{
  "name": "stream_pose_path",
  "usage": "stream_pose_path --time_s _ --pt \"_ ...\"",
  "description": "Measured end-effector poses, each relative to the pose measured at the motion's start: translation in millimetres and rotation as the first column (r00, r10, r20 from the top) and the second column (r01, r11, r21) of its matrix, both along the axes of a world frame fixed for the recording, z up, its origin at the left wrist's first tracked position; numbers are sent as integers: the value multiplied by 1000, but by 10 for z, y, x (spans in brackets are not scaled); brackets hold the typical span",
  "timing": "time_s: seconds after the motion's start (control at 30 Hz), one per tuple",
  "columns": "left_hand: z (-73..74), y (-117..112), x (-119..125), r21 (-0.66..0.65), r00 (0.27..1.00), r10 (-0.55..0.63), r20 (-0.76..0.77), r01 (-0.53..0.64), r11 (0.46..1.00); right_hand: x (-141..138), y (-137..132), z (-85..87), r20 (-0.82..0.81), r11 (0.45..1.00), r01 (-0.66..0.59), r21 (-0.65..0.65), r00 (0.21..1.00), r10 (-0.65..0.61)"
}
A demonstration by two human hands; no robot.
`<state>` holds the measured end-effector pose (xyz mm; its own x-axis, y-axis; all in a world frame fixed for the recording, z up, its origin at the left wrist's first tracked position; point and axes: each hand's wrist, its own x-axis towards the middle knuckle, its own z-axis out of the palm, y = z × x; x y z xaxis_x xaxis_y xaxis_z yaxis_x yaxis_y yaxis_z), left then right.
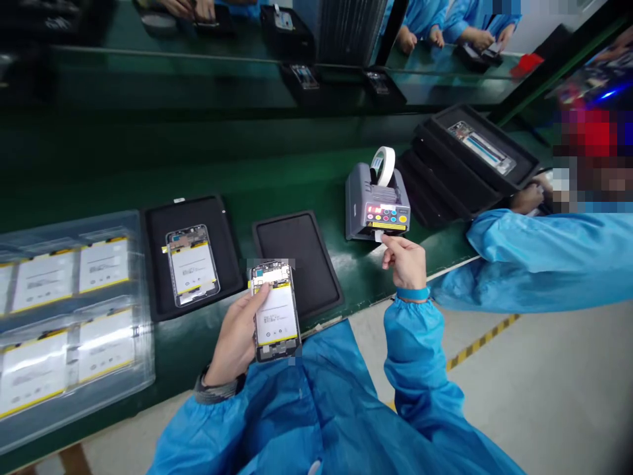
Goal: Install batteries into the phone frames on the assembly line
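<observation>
1. Opened phone [277, 318], lower centre of the frame, held in the left hand [237, 335], thumb pressed on its face; the other fingers are hidden behind it.
2. Right hand [409, 262], right of centre, thumb and forefinger pinching a white tape strip [378, 235] at the mouth of the tape dispenser [380, 210].
3. Black tray [316, 277], centre, just beside the phone.
4. Clear battery tray [148, 330], lower left.
5. Co-worker's blue sleeve [534, 260], right edge.
</observation>
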<state>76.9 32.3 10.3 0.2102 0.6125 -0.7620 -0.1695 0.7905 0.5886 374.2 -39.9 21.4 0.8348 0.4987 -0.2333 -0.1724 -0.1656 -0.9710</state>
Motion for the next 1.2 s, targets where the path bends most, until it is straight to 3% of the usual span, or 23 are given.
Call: stream_pose_path --time_s 0.23,0.4,0.63,0.7,0.77,0.87,0.97,1.07,1.2 --pt "-17 -4 -60 -51 1000 -4 -22 3 999 -31 62 -21 22 1000 16 23 1000 -17" --pt "59 14 7 -20 1000 3 10 -3 1000 -42 109 -12 78 998 47 36 996 -50" --pt "22 120 75 222 993 -27 116 1 975 -47 7 42 125 997 74 16 989 -76" --pt "-25 152 80 295 990 -38 139 -5 955 -196 -95 33 129 998 50 25 990 -53" --pt "-62 162 101 360 987 -41 158 -19 933 -481 -222 32 90 997 -78 24 993 75" --pt "-97 133 162 444 983 -48 178 -37 896 -1043 -349 39 3 942 -333 -40 943 333" --pt "-117 87 215 500 980 -51 190 -52 864 -1465 -322 7 -32 899 -435 -56 901 433" --pt "-126 58 234 532 979 -65 191 -47 845 -1598 -248 -54 -7 897 -440 -39 898 440" --pt "-143 51 228 547 976 -91 197 -33 836 -1569 -228 -76 42 911 -410 -42 911 411"
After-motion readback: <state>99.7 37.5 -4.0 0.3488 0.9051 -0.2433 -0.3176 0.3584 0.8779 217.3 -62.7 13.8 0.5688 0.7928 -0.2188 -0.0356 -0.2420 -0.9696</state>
